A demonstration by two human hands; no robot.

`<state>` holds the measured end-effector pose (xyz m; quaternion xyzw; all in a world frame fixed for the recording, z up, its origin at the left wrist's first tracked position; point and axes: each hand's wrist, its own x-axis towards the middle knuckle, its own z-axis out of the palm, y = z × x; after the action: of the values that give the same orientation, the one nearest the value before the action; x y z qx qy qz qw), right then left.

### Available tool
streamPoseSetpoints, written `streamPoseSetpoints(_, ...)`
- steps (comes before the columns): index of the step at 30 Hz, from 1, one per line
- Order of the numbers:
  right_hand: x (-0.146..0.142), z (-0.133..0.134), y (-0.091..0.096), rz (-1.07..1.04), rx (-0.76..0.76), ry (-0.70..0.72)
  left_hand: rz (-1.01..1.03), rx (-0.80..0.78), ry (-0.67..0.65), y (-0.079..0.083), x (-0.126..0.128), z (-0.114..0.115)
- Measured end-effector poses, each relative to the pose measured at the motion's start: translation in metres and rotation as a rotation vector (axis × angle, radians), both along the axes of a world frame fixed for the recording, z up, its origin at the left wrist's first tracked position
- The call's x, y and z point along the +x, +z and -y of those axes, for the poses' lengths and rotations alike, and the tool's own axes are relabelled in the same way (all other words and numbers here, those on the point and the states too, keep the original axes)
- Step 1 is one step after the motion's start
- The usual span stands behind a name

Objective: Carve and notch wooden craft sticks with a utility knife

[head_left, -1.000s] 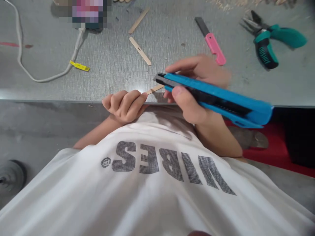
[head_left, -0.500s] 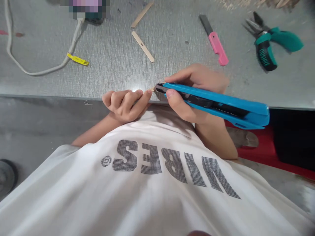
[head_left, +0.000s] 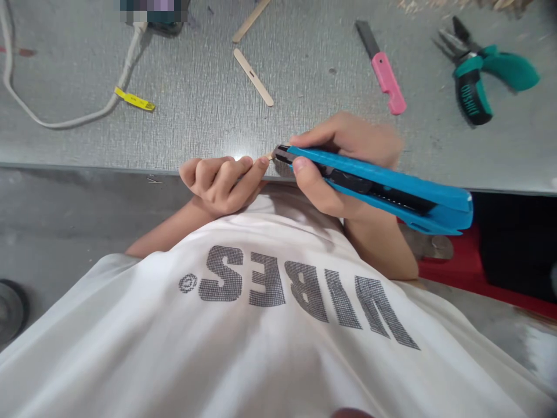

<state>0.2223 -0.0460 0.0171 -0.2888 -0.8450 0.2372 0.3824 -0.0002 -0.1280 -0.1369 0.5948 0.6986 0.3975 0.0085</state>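
My right hand [head_left: 343, 151] grips a blue utility knife [head_left: 391, 180], its handle slanting down to the right and its black tip pointing left. Curled near the table's front edge is my left hand [head_left: 224, 183], closed on a wooden stick [head_left: 270, 155]; only a short pale end shows beyond the fingertips. The knife's tip meets that end, or lies very close to it. Beyond my hands lies a flat craft stick [head_left: 255, 78] with a small slot at its middle, and a second craft stick [head_left: 250, 22] rests just behind it.
On the grey table [head_left: 195, 75] lie a pink-handled knife [head_left: 387, 78] and green-and-black pliers [head_left: 476, 81] to the right. A white cable [head_left: 65, 123] with a yellow tag [head_left: 134, 100] loops at the left. Wood shavings [head_left: 426, 6] are scattered at the back right.
Both hands keep nearly the same pose and hold. The knife's rear end has swung slightly down and left. The view has shifted a little.
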Motion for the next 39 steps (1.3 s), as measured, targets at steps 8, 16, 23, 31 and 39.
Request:
streamPoseSetpoints(8,-0.005,-0.004,0.017,0.075,0.012,0.119,0.008,-0.009,-0.019,0.004,0.0,0.0)
streamPoseSetpoints(16,-0.012,-0.012,0.027,0.22,0.065,0.156,0.002,-0.011,-0.011,0.017,0.002,-0.001)
streamPoseSetpoints(23,-0.006,-0.003,0.021,0.23,-0.034,0.143,-0.01,-0.006,-0.025,0.022,0.002,0.001)
streamPoseSetpoints(31,-0.006,-0.004,0.007,0.16,-0.075,0.15,-0.032,0.019,-0.045,0.013,-0.001,0.005)
streamPoseSetpoints(39,0.009,-0.004,0.011,0.003,-0.216,0.063,-0.041,0.098,0.047,0.017,0.003,0.0)
